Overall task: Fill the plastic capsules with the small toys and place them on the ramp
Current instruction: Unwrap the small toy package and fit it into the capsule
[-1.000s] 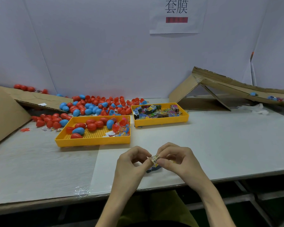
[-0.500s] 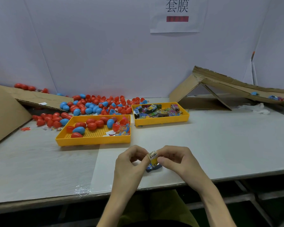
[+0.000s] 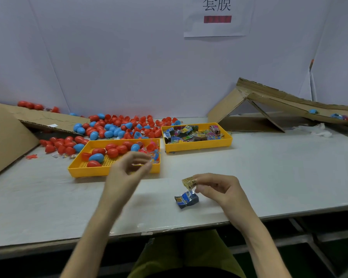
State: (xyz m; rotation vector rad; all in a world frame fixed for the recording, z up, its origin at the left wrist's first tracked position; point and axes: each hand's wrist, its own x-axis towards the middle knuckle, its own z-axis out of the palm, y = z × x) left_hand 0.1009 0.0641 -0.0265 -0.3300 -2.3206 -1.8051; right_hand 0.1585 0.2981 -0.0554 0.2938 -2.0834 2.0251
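**Inspector:** Containers, by count?

**Clerk:** Two yellow trays on the table (image 3: 269, 177). The left tray (image 3: 88, 172) holds capsules: two blue show plainly and at least six red, some of them open halves. The right tray (image 3: 197, 146) holds toy packets (image 3: 189, 134), too jumbled to count.

**Inspector:** Loose stock?

**Clerk:** One pile of capsules (image 3: 117, 127) lies on the table behind the left tray. Red far outnumbers blue, and an exact count is not possible. One cardboard ramp (image 3: 279, 99) stands at the right rear. Two blue capsules sit on its slope, the nearer one (image 3: 312, 111) partway down, and one red sits at the frame's edge. One cardboard sheet (image 3: 8, 135) leans at the left.

**Inspector:** Items out of the trays, near the person?

**Clerk:** Two. One blue packet (image 3: 186, 200) lies on the table near the front edge, just beside the right fingertips. Whether they touch cannot be settled. One yellow packet (image 3: 189, 182), bearing a barcode, is held above the table.

**Inspector:** The grips?

**Clerk:** Right hand (image 3: 219, 189): the grip is narrowed to a pinch, with thumb and forefinger tips on the yellow packet and the other fingers loosely curled. Left hand (image 3: 129, 169): it is over the near rim of the left tray and blurred. Its fingers are curled, with thumb and forefinger close and a small gap between them. I cannot tell whether that grip holds anything.
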